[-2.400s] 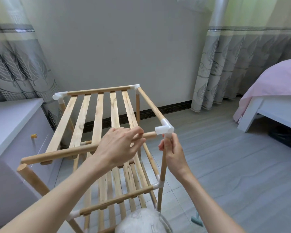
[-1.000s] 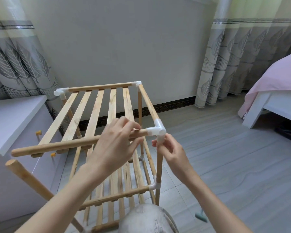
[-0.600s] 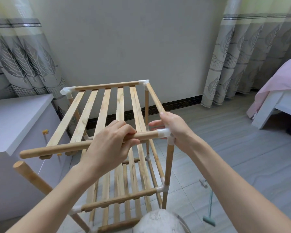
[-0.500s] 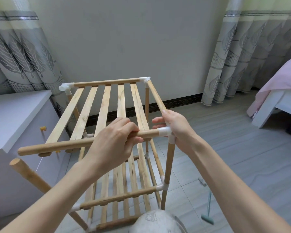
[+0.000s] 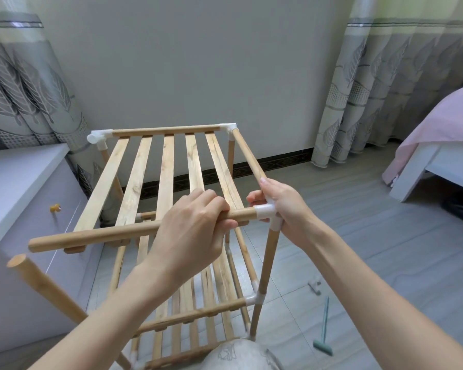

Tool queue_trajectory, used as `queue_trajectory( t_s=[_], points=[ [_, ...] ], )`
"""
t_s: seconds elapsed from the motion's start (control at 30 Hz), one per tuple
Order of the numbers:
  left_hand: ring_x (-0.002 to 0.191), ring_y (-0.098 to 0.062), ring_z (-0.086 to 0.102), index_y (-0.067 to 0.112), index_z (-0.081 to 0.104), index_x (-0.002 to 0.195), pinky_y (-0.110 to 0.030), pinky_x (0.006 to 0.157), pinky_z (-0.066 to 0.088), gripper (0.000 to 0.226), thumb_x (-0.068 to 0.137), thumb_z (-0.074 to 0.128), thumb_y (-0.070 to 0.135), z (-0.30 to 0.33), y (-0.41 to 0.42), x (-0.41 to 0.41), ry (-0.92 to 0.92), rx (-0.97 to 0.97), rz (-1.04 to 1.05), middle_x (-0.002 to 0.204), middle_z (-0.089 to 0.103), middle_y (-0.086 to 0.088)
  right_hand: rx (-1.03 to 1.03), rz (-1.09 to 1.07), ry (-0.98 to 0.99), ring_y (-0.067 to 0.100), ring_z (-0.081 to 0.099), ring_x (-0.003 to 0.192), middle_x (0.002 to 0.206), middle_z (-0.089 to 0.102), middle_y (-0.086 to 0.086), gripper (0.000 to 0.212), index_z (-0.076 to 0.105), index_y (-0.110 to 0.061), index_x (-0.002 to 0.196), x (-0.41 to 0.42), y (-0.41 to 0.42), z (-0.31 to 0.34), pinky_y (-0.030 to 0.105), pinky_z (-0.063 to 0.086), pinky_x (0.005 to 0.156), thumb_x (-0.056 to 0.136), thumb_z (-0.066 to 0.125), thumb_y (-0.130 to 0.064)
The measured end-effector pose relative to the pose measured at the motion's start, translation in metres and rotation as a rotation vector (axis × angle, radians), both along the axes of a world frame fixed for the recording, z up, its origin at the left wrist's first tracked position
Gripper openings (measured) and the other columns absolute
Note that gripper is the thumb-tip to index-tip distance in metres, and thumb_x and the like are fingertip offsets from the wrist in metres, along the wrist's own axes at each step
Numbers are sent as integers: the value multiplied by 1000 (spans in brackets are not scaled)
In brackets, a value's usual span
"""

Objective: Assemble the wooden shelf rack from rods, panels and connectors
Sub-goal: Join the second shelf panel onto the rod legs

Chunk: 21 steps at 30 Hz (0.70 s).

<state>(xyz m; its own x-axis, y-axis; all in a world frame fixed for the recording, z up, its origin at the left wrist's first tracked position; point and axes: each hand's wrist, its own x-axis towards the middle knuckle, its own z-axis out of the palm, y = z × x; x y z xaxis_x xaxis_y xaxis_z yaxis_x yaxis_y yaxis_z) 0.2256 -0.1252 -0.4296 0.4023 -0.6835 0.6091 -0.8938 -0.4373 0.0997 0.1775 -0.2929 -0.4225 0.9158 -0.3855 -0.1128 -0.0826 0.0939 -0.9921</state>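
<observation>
Your right hand [image 5: 284, 206] has moved up and now wraps the white corner connector [image 5: 266, 212] atop the near right post; your left hand [image 5: 193, 231] stays clamped on the front rod [image 5: 104, 235], seated there, its left end still free.

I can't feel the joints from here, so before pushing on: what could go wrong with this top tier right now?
1. The front rod ends bare at its left, with no connector, and the near-left post leans free below it; that corner could sag or spread.
2. The left hand grips the rod while the right hand clasps the corner connector; a hard push might pop the right post loose.
</observation>
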Motion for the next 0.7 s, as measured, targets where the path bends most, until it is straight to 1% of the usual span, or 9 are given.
queue_trajectory(
  t_s=[0.07, 0.17, 0.23, 0.33, 0.4, 0.47, 0.53, 0.6, 0.7],
  points=[
    [63, -12, 48, 13, 67, 83, -27, 52, 44, 35, 86, 42, 38, -1, 0, -6, -32, -17, 50, 71, 59, 4, 35, -7, 22, 14, 57, 76, 79, 62, 2, 27, 55, -13, 111, -6, 0, -2, 30, 45, 72, 98, 41, -32],
    [65, -12, 45, 18, 69, 89, -27, 51, 40, 33, 88, 44, 38, -4, 6, -8, -55, -15, 113, 71, 59, 6, -63, 3, 0, 17, 59, 89, 95, 62, 4, 36, 58, -14, 114, -20, 4, -19, 36, 46, 87, 95, 42, -40],
    [67, -13, 45, 20, 69, 94, -26, 52, 36, 30, 88, 44, 36, -7, 11, -8, -82, -8, 149, 72, 58, 6, -84, 40, -54, 16, 63, 84, 84, 66, 3, 44, 62, -14, 105, -28, 12, -28, 37, 45, 90, 90, 43, -51],
    [69, -14, 43, 21, 69, 97, -27, 56, 34, 30, 88, 44, 34, -11, 14, -8, -78, -24, 156, 73, 58, 6, -81, -8, -137, 11, 59, 68, 68, 60, 3, 49, 62, -14, 93, -29, 23, -35, 30, 47, 78, 86, 44, -58],
    [69, -15, 44, 20, 70, 97, -27, 58, 34, 32, 88, 43, 34, -10, 12, -11, -49, -53, 160, 72, 59, 6, -63, -101, -200, 6, 48, 60, 64, 51, 0, 48, 59, -14, 91, -25, 31, -38, 21, 43, 61, 82, 42, -57],
    [70, -15, 46, 20, 71, 96, -28, 59, 34, 33, 87, 42, 33, -11, 10, -13, -24, -75, 166, 73, 60, 7, -48, -187, -265, 3, 40, 54, 62, 45, -3, 51, 54, -15, 92, -21, 38, -42, 16, 37, 51, 75, 41, -61],
    [70, -16, 47, 19, 71, 96, -28, 60, 34, 33, 87, 42, 32, -11, 9, -13, -14, -79, 163, 73, 60, 6, -21, -245, -291, 3, 38, 55, 64, 42, -5, 45, 50, -18, 90, -17, 41, -44, 16, 35, 49, 73, 42, -59],
    [71, -17, 48, 18, 71, 95, -29, 61, 33, 33, 88, 42, 31, -12, 9, -12, -18, -75, 164, 73, 60, 5, 2, -275, -304, 4, 38, 58, 68, 42, -4, 33, 47, -20, 90, -13, 40, -47, 16, 34, 50, 77, 39, -50],
    [71, -18, 48, 17, 70, 94, -28, 61, 31, 32, 88, 42, 30, -13, 3, -12, -21, -56, 174, 72, 60, 4, 3, -291, -331, 7, 35, 57, 72, 40, 0, 30, 46, -19, 90, -12, 34, -52, 14, 33, 48, 80, 38, -45]
  ],
)
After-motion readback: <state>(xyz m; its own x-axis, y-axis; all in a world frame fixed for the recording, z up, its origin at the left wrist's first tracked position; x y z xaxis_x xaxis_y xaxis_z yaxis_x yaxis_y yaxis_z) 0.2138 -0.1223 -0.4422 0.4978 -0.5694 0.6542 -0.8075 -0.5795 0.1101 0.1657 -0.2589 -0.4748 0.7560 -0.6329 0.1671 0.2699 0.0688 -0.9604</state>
